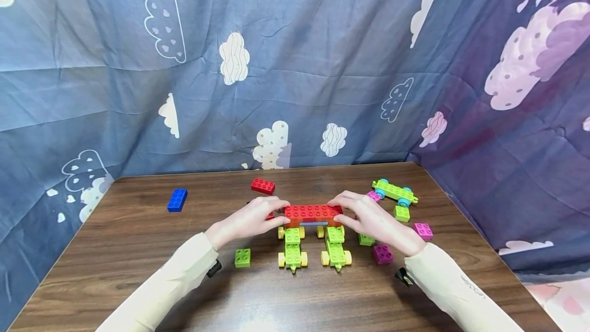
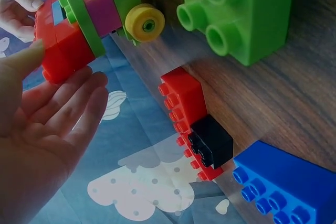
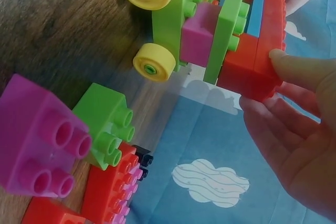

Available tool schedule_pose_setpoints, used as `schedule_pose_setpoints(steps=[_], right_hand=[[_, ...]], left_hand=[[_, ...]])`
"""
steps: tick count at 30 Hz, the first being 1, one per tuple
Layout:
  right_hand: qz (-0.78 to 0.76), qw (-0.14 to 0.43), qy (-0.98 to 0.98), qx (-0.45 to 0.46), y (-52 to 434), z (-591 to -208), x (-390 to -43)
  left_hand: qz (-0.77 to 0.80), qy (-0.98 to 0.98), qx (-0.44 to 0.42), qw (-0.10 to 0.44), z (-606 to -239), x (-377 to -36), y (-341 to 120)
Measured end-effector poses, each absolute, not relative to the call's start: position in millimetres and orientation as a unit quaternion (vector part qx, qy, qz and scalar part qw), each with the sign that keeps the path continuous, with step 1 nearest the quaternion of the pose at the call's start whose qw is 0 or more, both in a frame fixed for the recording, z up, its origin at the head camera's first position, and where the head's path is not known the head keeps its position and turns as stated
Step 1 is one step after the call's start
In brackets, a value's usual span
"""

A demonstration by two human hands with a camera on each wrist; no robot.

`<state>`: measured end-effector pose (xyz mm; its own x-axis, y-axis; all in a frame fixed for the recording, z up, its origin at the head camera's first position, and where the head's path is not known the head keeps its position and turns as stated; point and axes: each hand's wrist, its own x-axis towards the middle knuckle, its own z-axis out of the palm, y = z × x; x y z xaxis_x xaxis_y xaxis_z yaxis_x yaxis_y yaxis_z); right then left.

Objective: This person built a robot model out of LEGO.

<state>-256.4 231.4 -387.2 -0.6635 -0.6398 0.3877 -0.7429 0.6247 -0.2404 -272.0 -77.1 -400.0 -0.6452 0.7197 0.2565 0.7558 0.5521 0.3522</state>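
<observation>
Red bricks [image 1: 313, 213] lie across the rear of two green wheeled bases [image 1: 292, 256], forming a bridge with a blue piece [image 3: 255, 14] beneath the top layer. My left hand [image 1: 253, 216] grips the left end of the red bricks, thumb on the near side and fingers on the far side. The right end is held the same way by my right hand [image 1: 369, 216]. Purple bricks [image 3: 199, 32] sit between each base and a green plate [image 3: 226, 38] under the red layer. Yellow wheels [image 2: 145, 23] carry the bases.
At left are a blue brick [image 1: 177, 200] and a green brick [image 1: 242, 257]. Behind my left hand lie a red brick [image 1: 262, 186] and a black one [image 2: 211, 140]. Loose purple bricks [image 1: 383, 253], green bricks [image 1: 402, 213] and a blue-wheeled green base [image 1: 394, 191] lie at right.
</observation>
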Motion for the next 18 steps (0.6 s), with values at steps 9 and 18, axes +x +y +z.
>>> schedule_pose_setpoints(steps=[9, 18], right_hand=[[0.185, 0.144, -0.887, 0.398, 231.0, -386.6, -258.9], [0.193, 0.121, -0.893, 0.387, 233.5, -385.9, -257.6]], left_hand=[[-0.223, -0.885, -0.406, 0.040, -401.2, -272.1, -76.9], [-0.231, -0.887, -0.400, 0.032, -400.8, -269.9, -76.7]])
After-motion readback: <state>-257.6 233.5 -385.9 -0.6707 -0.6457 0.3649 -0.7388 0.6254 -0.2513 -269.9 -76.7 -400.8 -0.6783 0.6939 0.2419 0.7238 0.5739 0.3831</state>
